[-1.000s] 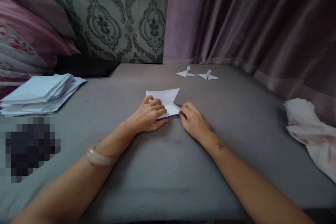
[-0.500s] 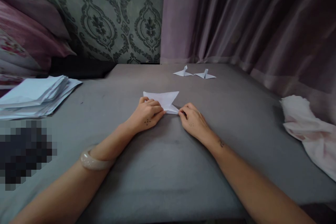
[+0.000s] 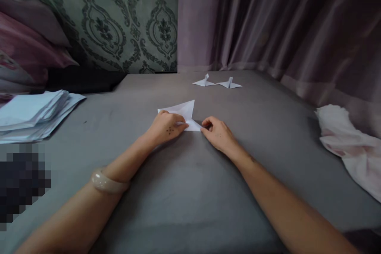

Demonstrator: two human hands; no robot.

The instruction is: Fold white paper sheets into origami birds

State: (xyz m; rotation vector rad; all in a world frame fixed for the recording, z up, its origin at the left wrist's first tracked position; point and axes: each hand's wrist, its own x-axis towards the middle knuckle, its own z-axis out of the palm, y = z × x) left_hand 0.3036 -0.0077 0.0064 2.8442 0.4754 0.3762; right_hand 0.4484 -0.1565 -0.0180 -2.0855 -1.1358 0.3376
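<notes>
A folded sheet of white paper rests on the grey cloth-covered surface in the middle, one pointed flap standing up and another point lying towards the right. My left hand is closed on its left part, the thumb pressing near the central fold and the other fingers partly hidden behind. At the paper's right tip, my right hand has its thumb and curled forefinger on the point. Farther back stand two folded paper cranes, a left crane and a right crane.
At the left lies a stack of white paper, with a black item behind it. A pale crumpled cloth lies along the right side. Purple curtains and a patterned wall border the back.
The paper's upper flap has tilted, its right corner now higher and more upright. My left thumb has shifted inward over the fold. The view has turned slightly to the right.
</notes>
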